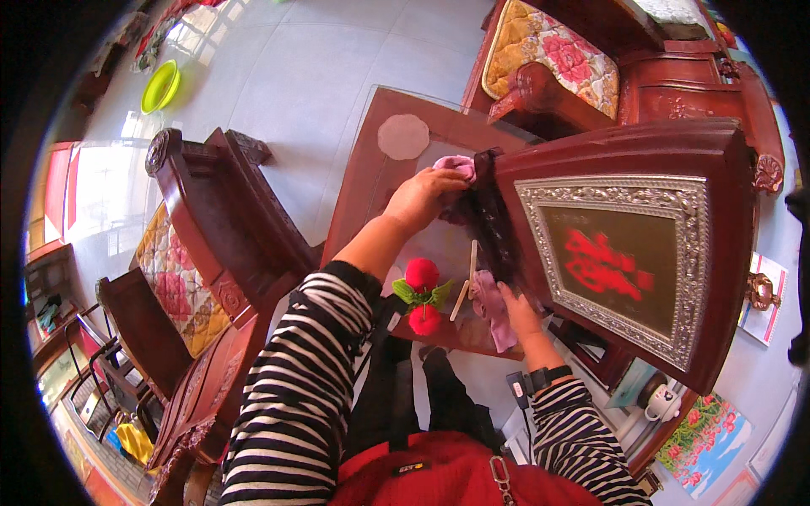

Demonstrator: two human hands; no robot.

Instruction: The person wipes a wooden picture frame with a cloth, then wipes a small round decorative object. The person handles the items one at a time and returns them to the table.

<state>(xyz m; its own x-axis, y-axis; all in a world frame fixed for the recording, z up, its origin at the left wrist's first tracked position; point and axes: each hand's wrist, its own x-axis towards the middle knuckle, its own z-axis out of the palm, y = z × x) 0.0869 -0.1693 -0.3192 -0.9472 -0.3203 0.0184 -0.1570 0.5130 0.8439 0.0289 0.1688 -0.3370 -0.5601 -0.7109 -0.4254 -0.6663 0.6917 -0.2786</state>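
My left hand (419, 193) grips a bunched pink cloth (457, 166) against the dark carved edge (490, 212) of a red-brown wooden case. Lower down, my right hand (524, 314) is at the same edge, its thumb over a second stretch of pink cloth (492, 316) that hangs down; whether both are one cloth I cannot tell. The case's broad face (728, 253) carries an ornate silver frame (693, 272) around a panel (614, 278) with red writing. Under my arms are red pompom flowers (422, 275) with green leaves, beside two pale sticks (464, 281).
A glass-topped wooden table (373, 152) bears a round mat (403, 136). Wooden armchairs with floral cushions stand left (171, 297) and upper right (557, 57). A lime-green basin (161, 87) sits on the tiled floor. A white teapot (663, 401) and black cable (528, 430) are lower right.
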